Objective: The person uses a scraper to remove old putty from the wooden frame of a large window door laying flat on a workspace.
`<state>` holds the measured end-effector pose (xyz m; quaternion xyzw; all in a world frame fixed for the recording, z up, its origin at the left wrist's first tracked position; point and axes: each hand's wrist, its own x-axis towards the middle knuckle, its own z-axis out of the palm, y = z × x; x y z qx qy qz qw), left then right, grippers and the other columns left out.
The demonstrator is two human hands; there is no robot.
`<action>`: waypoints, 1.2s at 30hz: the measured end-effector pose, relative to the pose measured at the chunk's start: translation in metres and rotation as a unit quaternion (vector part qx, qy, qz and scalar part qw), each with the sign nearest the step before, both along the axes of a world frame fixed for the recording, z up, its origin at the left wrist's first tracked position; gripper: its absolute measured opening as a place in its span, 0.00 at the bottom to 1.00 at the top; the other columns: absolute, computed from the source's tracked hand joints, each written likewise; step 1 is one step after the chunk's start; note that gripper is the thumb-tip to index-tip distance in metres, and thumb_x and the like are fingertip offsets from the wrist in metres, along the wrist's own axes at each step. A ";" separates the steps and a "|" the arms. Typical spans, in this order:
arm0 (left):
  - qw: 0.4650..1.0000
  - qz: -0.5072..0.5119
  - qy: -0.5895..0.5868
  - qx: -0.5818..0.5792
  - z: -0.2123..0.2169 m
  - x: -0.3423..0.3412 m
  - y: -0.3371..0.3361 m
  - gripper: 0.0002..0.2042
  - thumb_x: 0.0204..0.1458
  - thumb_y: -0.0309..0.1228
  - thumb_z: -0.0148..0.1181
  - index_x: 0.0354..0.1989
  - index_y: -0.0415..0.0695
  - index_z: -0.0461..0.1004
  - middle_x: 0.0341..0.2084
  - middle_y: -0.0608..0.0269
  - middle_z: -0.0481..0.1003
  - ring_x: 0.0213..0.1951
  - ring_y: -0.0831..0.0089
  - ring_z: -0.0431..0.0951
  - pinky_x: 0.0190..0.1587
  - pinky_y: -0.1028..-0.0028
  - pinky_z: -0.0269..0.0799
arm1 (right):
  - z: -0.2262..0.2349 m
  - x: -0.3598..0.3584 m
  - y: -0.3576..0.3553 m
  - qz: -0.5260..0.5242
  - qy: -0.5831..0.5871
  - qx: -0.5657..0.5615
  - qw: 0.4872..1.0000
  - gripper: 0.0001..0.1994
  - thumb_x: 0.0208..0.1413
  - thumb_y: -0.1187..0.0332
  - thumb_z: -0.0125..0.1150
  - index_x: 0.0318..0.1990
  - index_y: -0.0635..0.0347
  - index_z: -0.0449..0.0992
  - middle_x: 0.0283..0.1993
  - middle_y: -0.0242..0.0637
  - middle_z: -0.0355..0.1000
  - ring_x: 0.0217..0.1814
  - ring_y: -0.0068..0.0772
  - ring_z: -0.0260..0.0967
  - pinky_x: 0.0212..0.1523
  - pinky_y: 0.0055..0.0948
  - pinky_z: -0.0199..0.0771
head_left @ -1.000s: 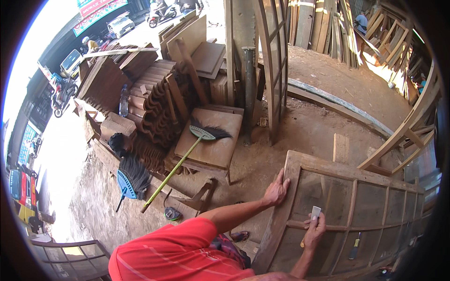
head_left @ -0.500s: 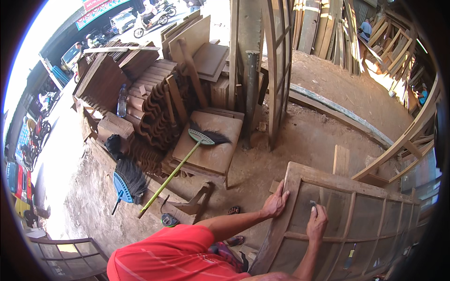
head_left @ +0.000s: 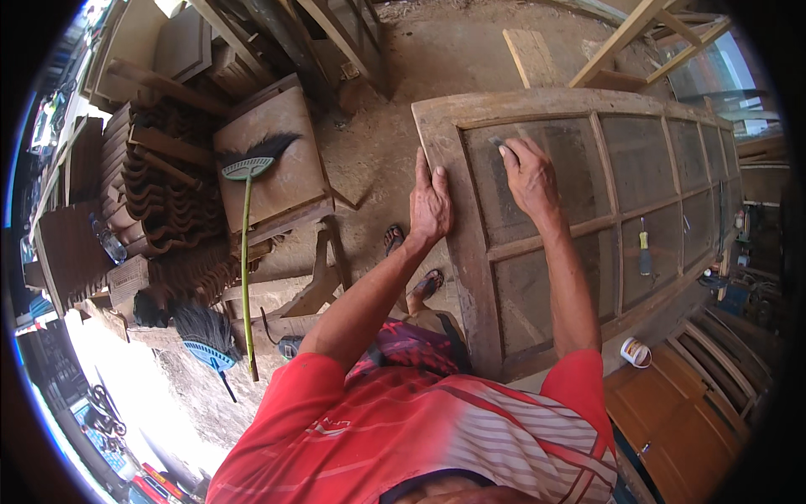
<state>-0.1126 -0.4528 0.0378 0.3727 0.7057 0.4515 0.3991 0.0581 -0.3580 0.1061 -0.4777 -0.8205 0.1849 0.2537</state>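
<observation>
A worn wooden window frame [head_left: 470,244] with several glass panes lies to my right. My left hand [head_left: 431,206] grips its left edge, thumb on the face and the other fingers along the side. Over the upper left pane, my right hand [head_left: 531,176] is closed in a pinch on a small grey flat piece [head_left: 497,142], its tip at the glass. Most of that piece is hidden by the fingers, so its kind is unclear. A screwdriver [head_left: 645,252] with a yellowish handle lies on a lower pane, apart from both hands.
Left of me stand stacked clay roof tiles [head_left: 159,197] and a board [head_left: 277,160] with a green-handled broom [head_left: 246,269] leaning on it. A blue broom head [head_left: 208,356] lies nearby. A white tub [head_left: 635,353] sits beside an orange-brown wooden door [head_left: 663,412] at the right.
The view has turned toward the window frame, which now shows more fully. My right hand still pinches the small piece, now near the pane's upper left. My left hand stays on the edge.
</observation>
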 end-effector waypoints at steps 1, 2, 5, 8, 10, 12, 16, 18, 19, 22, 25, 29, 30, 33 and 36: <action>0.999 -0.005 0.019 0.027 -0.002 0.002 0.001 0.32 0.72 0.48 0.39 0.78 0.45 0.44 0.54 0.31 0.76 0.57 0.34 0.75 0.56 0.49 0.72 | -0.003 0.002 0.000 -0.015 -0.002 -0.008 1.000 0.06 0.65 0.70 0.58 0.43 0.64 0.77 0.42 0.48 0.75 0.45 0.58 0.72 0.44 0.48 0.72; 0.998 -0.006 0.038 0.055 -0.004 0.005 0.000 0.32 0.72 0.48 0.39 0.78 0.45 0.44 0.53 0.31 0.76 0.56 0.34 0.76 0.56 0.50 0.72 | -0.006 0.002 -0.001 -0.012 0.010 -0.002 1.000 0.06 0.65 0.70 0.59 0.43 0.63 0.77 0.42 0.48 0.75 0.46 0.56 0.73 0.45 0.47 0.73; 0.999 -0.022 0.033 0.025 0.002 0.010 -0.001 0.32 0.72 0.47 0.39 0.78 0.44 0.44 0.53 0.32 0.76 0.56 0.35 0.76 0.57 0.51 0.72 | -0.019 -0.001 0.005 -0.010 0.018 0.010 1.000 0.06 0.64 0.70 0.59 0.43 0.62 0.78 0.42 0.47 0.75 0.46 0.55 0.74 0.46 0.46 0.74; 0.999 -0.019 0.034 0.015 0.002 0.006 -0.003 0.31 0.72 0.47 0.39 0.78 0.44 0.44 0.56 0.31 0.75 0.58 0.37 0.76 0.58 0.53 0.71 | -0.022 -0.017 0.010 0.006 0.021 0.015 1.000 0.06 0.64 0.69 0.60 0.42 0.61 0.78 0.43 0.46 0.75 0.47 0.54 0.74 0.47 0.46 0.74; 0.999 -0.018 0.037 0.023 0.002 0.005 -0.003 0.31 0.72 0.46 0.39 0.78 0.44 0.44 0.57 0.31 0.74 0.59 0.38 0.76 0.59 0.53 0.71 | -0.025 -0.024 0.016 0.009 0.008 0.001 1.000 0.06 0.64 0.69 0.60 0.42 0.61 0.78 0.42 0.46 0.74 0.49 0.55 0.73 0.48 0.47 0.74; 0.999 -0.015 0.040 0.031 0.001 0.003 -0.003 0.31 0.72 0.46 0.39 0.78 0.43 0.44 0.59 0.31 0.73 0.60 0.39 0.75 0.60 0.54 0.70 | -0.033 -0.027 0.023 0.022 0.013 0.000 1.000 0.06 0.64 0.69 0.60 0.42 0.61 0.78 0.42 0.46 0.74 0.49 0.54 0.73 0.48 0.47 0.75; 0.999 -0.018 0.030 0.035 0.004 0.003 -0.001 0.31 0.72 0.45 0.39 0.78 0.42 0.44 0.61 0.33 0.71 0.62 0.39 0.73 0.62 0.55 0.69 | -0.037 -0.029 0.027 0.043 -0.002 0.013 0.999 0.05 0.63 0.69 0.60 0.41 0.60 0.78 0.42 0.46 0.74 0.50 0.53 0.73 0.49 0.47 0.75; 0.999 -0.018 0.016 0.023 0.004 0.003 -0.001 0.31 0.72 0.44 0.39 0.78 0.42 0.44 0.61 0.33 0.71 0.62 0.39 0.73 0.62 0.55 0.69 | -0.039 -0.030 0.029 0.047 -0.006 0.017 0.999 0.05 0.63 0.69 0.60 0.41 0.60 0.78 0.42 0.46 0.74 0.50 0.53 0.73 0.49 0.47 0.75; 0.999 -0.018 0.026 0.030 0.003 0.003 -0.001 0.31 0.72 0.44 0.39 0.78 0.42 0.44 0.61 0.33 0.71 0.62 0.39 0.73 0.62 0.55 0.69 | -0.038 -0.030 0.030 0.048 -0.009 0.024 0.998 0.05 0.63 0.69 0.60 0.41 0.60 0.78 0.42 0.45 0.74 0.50 0.52 0.73 0.49 0.47 0.75; 0.999 -0.018 0.032 0.028 0.002 0.003 0.000 0.31 0.72 0.44 0.39 0.78 0.42 0.44 0.61 0.33 0.72 0.61 0.39 0.74 0.61 0.54 0.69 | -0.036 -0.029 0.028 0.057 0.001 0.030 0.998 0.05 0.63 0.70 0.59 0.41 0.60 0.78 0.42 0.45 0.74 0.50 0.52 0.72 0.49 0.47 0.76; 0.999 -0.019 0.028 0.032 0.000 0.003 0.001 0.32 0.72 0.44 0.40 0.78 0.42 0.43 0.60 0.33 0.72 0.60 0.39 0.74 0.61 0.54 0.70 | -0.037 -0.025 0.039 0.104 -0.004 0.035 0.994 0.05 0.62 0.69 0.59 0.39 0.61 0.78 0.42 0.43 0.74 0.49 0.52 0.73 0.49 0.47 0.76; 0.999 -0.025 -0.021 0.019 0.009 0.005 0.000 0.32 0.72 0.45 0.40 0.77 0.35 0.47 0.69 0.37 0.64 0.69 0.48 0.66 0.70 0.60 0.61 | -0.032 -0.017 0.053 0.153 -0.064 0.031 0.986 0.06 0.63 0.68 0.58 0.37 0.60 0.77 0.42 0.42 0.75 0.49 0.51 0.73 0.48 0.47 0.76; 0.999 -0.024 -0.021 0.019 0.005 0.005 0.000 0.32 0.72 0.45 0.40 0.77 0.35 0.47 0.69 0.37 0.64 0.69 0.48 0.66 0.70 0.60 0.61 | -0.030 -0.016 0.052 0.153 -0.064 0.032 0.986 0.06 0.63 0.68 0.58 0.37 0.60 0.77 0.42 0.42 0.75 0.49 0.51 0.73 0.48 0.47 0.76; 0.997 -0.014 0.048 0.059 -0.003 0.004 0.001 0.31 0.72 0.43 0.40 0.78 0.40 0.44 0.61 0.32 0.71 0.61 0.40 0.74 0.61 0.55 0.70 | -0.025 -0.011 0.046 0.167 -0.081 0.010 0.983 0.06 0.63 0.68 0.58 0.36 0.60 0.76 0.40 0.42 0.74 0.49 0.51 0.73 0.48 0.46 0.77; 0.998 -0.018 0.039 0.050 0.002 0.004 0.000 0.31 0.72 0.42 0.40 0.78 0.39 0.44 0.61 0.32 0.71 0.62 0.41 0.74 0.62 0.56 0.69 | -0.014 -0.002 0.032 0.192 -0.114 -0.020 0.975 0.08 0.64 0.69 0.59 0.43 0.64 0.78 0.43 0.42 0.75 0.50 0.50 0.72 0.50 0.44 0.75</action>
